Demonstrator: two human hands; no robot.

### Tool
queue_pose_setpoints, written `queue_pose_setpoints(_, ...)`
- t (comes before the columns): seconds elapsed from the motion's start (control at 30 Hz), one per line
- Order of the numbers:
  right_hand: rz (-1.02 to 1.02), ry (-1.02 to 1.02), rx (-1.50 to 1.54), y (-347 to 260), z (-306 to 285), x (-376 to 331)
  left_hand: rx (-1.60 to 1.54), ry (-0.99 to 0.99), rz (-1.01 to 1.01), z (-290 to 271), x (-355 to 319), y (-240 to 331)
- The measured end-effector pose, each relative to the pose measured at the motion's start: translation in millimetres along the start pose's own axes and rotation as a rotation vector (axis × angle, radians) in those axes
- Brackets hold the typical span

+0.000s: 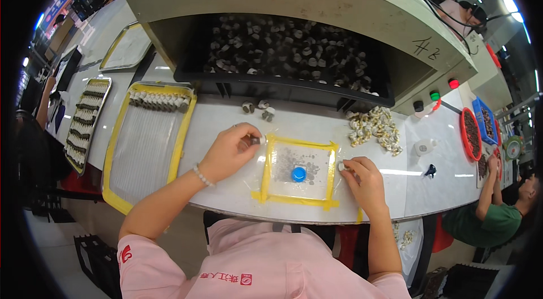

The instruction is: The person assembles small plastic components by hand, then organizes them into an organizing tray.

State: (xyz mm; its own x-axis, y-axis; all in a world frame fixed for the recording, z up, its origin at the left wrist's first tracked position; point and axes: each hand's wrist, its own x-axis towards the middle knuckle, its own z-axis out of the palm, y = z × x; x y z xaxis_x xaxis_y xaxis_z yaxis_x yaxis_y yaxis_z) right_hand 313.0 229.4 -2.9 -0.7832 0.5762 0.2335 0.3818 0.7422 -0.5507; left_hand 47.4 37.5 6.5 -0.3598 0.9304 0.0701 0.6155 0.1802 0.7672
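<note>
My left hand (pixel 229 151), with a beaded bracelet at the wrist, pinches a small dark piece (pixel 255 140) at the left edge of a taped work patch. Across from it, my right hand (pixel 366 185) holds a small round whitish piece (pixel 341 166) between thumb and fingertips. Between both hands lies the patch, bordered by yellow tape (pixel 264 170) and marked with grey smudges. A round blue cap-like thing (pixel 298 174) sits on it. Beyond my left hand stand several loose grey-and-white pieces (pixel 268 113).
A black bin (pixel 294 94) full of dark-and-white pieces sits under a metal housing. White-yellow parts (pixel 376 129) are heaped at right. A yellow-edged tray (pixel 113 155) and a narrower filled tray (pixel 87 123) lie left. A person in green (pixel 489 221) works at far right.
</note>
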Motion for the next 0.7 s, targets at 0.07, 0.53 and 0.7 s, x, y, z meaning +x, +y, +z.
queue_pose_setpoints(0.07, -0.007, -0.012, 0.023, -4, 2, 1, -0.625, 0.102, -0.151, 11, -24, 2)
queue_pose_setpoints(0.53, -0.381, -0.224, 0.065, -62, 26, 29, -1.541, 0.198, -0.394, 72, -77, 27)
queue_pose_setpoints(0.7, -0.405, -0.252, -0.024, -69, 30, 32, -1.512, 0.221, -0.453, 78, -75, 33)
